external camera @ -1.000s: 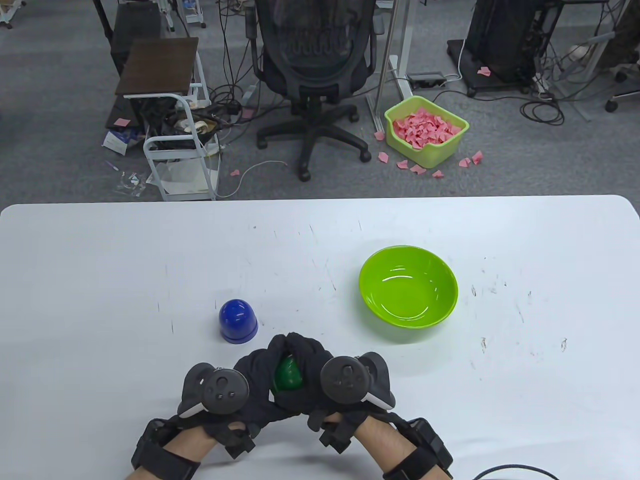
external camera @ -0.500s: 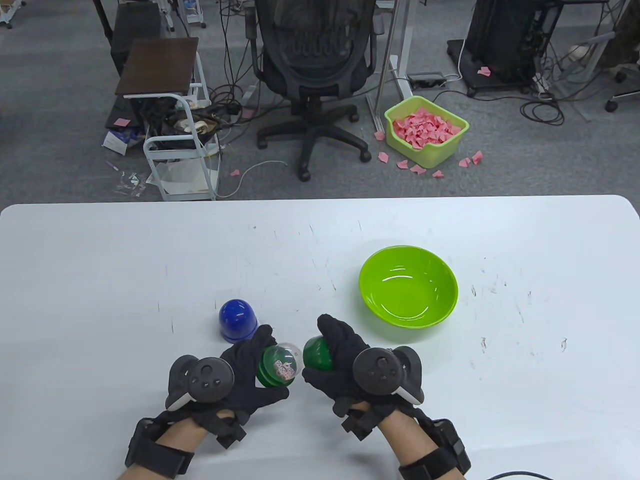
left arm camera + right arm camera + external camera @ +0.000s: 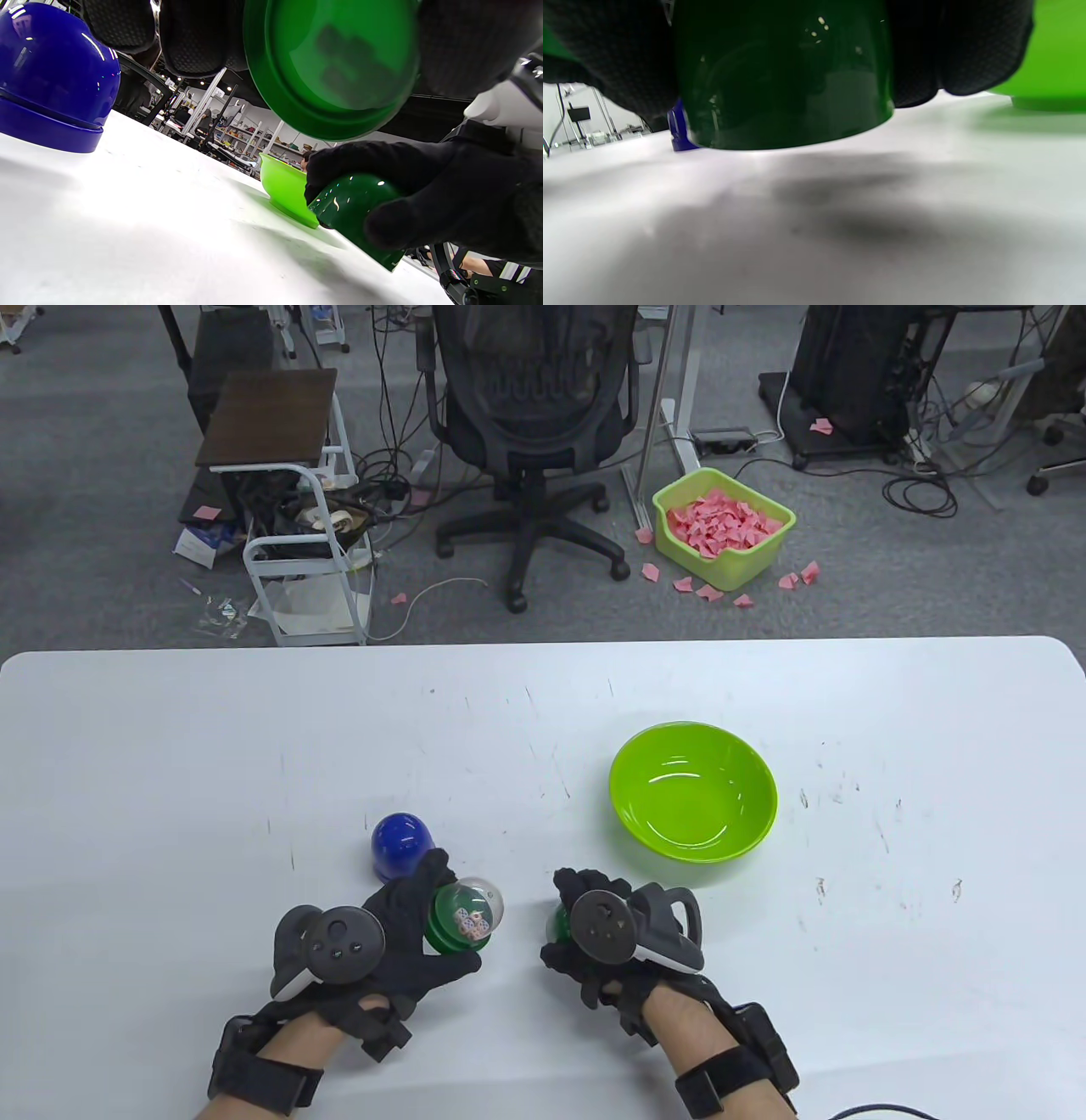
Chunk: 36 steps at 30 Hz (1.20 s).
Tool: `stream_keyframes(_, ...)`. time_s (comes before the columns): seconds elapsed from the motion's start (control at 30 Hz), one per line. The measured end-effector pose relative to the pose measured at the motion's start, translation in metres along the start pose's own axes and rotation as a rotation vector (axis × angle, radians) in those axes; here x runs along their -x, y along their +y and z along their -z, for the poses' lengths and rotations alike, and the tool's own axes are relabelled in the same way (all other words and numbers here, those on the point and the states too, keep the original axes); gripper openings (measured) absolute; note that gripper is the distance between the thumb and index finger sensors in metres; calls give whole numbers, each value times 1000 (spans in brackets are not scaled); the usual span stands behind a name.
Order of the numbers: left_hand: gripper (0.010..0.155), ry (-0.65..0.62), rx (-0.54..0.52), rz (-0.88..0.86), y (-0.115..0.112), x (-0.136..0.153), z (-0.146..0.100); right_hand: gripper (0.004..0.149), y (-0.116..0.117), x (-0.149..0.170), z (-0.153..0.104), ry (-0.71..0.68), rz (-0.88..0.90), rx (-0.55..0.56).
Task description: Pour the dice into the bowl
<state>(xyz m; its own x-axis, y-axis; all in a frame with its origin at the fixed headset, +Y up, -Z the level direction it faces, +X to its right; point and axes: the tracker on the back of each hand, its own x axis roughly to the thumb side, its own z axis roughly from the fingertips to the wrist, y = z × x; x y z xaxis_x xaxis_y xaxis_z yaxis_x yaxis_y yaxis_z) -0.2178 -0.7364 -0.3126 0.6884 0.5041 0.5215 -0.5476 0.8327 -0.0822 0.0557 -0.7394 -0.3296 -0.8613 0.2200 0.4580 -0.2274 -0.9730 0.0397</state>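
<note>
My left hand point(image 3: 407, 933) holds a green base with a clear dome point(image 3: 465, 918) above the table; several dice show inside it. Its green underside shows in the left wrist view point(image 3: 335, 63). My right hand point(image 3: 585, 933) grips the dark green cup cover point(image 3: 556, 923) with its mouth facing down, just above the table; it also shows in the right wrist view point(image 3: 785, 72) and the left wrist view point(image 3: 356, 212). The lime green bowl point(image 3: 692, 791) stands empty, beyond and to the right of my right hand.
A blue dice cup point(image 3: 402, 846) stands on the white table point(image 3: 170, 772) just beyond my left hand. The table's far edge runs across the middle of the table view, with a chair and a bin on the floor behind it.
Both hands held the closed green cup together. The right hand pulled the green cover off to the right and lowered it toward the table. The left hand kept the domed base.
</note>
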Motion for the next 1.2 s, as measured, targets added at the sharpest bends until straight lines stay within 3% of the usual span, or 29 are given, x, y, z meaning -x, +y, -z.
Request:
stream_keyframes(0.37,110,-3,4,8,1,-1,-1,86,14,-2,4,24,-138,-88)
stream_keyframes(0.73,110,0,9,15,1,-1,-1,92,13,-1,3,56,-129,-141)
stream_keyframes(1.03,110,-16,29,40,-2,-5,0,89,-31,-11,-11,-59,108,135)
stream_keyframes(1.2,110,-44,48,66,-5,-13,0,85,-39,-21,-16,-166,238,218)
